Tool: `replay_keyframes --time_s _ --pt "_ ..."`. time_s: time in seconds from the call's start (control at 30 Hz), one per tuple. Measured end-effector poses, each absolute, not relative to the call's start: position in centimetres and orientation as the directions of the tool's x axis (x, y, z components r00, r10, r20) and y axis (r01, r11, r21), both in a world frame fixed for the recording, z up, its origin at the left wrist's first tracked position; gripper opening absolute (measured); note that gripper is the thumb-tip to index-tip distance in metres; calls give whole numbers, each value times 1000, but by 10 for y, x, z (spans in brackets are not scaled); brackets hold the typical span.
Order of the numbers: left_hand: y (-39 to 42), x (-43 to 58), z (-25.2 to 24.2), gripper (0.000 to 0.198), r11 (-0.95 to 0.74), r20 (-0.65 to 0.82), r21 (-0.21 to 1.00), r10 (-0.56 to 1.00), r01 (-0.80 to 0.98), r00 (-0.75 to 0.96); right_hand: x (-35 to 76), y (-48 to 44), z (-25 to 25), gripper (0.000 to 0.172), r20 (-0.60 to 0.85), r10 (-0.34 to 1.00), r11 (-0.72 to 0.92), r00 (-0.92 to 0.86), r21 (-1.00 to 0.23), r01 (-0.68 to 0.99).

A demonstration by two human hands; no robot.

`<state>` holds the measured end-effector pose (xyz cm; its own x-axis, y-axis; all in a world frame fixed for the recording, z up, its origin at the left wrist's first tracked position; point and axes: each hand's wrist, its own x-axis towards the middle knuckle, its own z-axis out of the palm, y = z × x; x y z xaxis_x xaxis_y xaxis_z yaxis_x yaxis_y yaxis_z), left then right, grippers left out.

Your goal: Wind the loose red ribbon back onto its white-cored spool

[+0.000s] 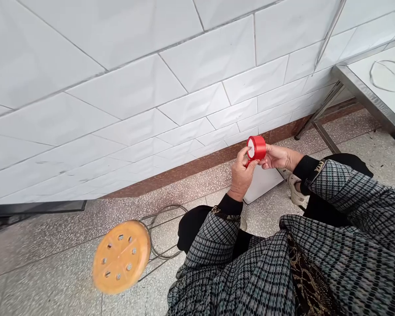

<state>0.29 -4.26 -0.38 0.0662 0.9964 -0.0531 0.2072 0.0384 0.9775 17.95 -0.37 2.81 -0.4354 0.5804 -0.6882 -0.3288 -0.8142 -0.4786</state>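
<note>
A roll of red ribbon with a white side is held up in front of me, above the floor near the foot of the wall. My left hand grips its near left side, with a finger against the white face and the thumb beneath. From the right, my right hand closes on the other side of the roll; some of its fingertips are hidden behind it. Below my hands lies a flat white panel, partly covered by my left hand and wrist.
To the left stands a round orange stool with wire legs. A metal-framed table at the right bears a loop of thin wire. White wall tiles run across the front; a dark flat object juts in at far left.
</note>
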Motion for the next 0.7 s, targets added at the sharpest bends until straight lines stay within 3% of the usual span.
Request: replay_keyframes --time_s 0.1,0.2,0.33,0.53,0.7 --pt "-39 -3 -7 41 -16 -9 977 993 212 119 181 -3 26 16 -692 546 -838 -473 -456 -300" --pt "-33 -7 -8 44 27 -56 988 980 154 192 183 -6 23 17 -661 539 -841 -522 -462 -284" --pt "-31 -9 -7 49 135 -137 991 963 27 233 184 -9 19 19 -591 585 -789 -555 -572 -222" --pt "-31 -11 -2 52 196 -192 981 960 -2 205 184 -3 16 27 -334 904 -386 -266 -905 -177" --pt "-30 -10 -4 55 190 -183 982 958 -11 219 188 1 17 22 -136 975 -121 -176 -988 94"
